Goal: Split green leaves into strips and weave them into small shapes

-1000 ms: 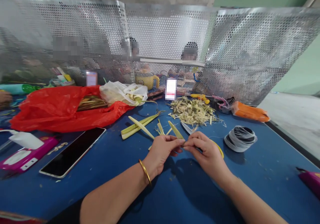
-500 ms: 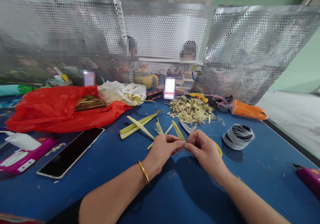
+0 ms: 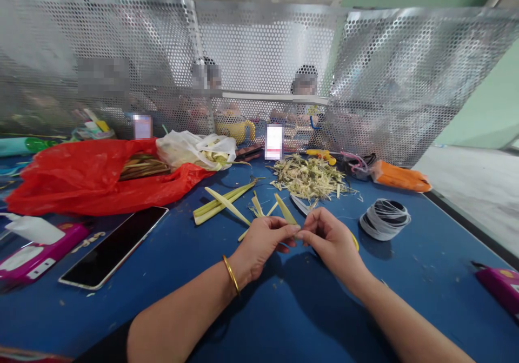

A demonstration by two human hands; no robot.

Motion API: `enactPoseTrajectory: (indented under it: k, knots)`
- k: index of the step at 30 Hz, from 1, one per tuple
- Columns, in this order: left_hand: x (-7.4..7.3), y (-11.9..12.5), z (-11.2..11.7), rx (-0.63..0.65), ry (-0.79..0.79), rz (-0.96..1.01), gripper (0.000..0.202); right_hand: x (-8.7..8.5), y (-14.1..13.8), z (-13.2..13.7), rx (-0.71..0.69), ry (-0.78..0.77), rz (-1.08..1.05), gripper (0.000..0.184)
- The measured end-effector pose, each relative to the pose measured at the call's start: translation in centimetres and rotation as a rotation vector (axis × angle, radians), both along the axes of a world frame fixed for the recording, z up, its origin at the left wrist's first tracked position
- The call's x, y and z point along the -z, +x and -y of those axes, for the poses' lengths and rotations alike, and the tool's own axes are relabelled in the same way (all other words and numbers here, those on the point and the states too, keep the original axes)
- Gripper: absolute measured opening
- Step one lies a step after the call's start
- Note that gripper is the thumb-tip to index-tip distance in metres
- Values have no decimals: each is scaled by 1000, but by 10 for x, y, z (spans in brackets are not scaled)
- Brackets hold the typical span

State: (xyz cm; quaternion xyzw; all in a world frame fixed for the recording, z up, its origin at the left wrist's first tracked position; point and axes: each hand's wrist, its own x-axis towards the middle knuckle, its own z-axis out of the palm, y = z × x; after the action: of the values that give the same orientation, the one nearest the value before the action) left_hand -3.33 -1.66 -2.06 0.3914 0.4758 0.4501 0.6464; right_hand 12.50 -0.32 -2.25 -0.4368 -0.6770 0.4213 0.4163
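My left hand, with a gold bangle on the wrist, and my right hand meet at the fingertips above the blue table. Both pinch a pale green leaf strip that rises from between them. A yellow-handled knife lies just beyond my right hand, its blade pointing away. More leaf strips lie on the table ahead of my left hand.
A pile of leaf shavings sits at the back centre. A red plastic bag and a white bag lie to the left, with a phone and a pink case. A coil of white thread lies right. People sit behind a perforated metal screen.
Almost nothing has moved: both hands stay pinched together on the leaf strip, shifting only slightly up in the picture as the view drifts.
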Motion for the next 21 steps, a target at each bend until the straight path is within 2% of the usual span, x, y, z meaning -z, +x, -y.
enactPoseTrajectory:
  k: [3,6,10,13,21]
  knots:
    - [0,-1,0,-2,-32,15,32,-1,1,0,-24,61,16,19]
    - [0,-1,0,-18,-61,32,34,-3,3,0,-91,260,119,7]
    - [-2,-2,-1,-48,-77,48,33,-6,5,0,-151,487,216,10]
    - [-3,-2,-2,-56,-94,56,32,-6,5,-1,-137,521,227,11]
    - [-6,0,0,-92,-127,88,28,-7,5,1,-87,479,272,15]
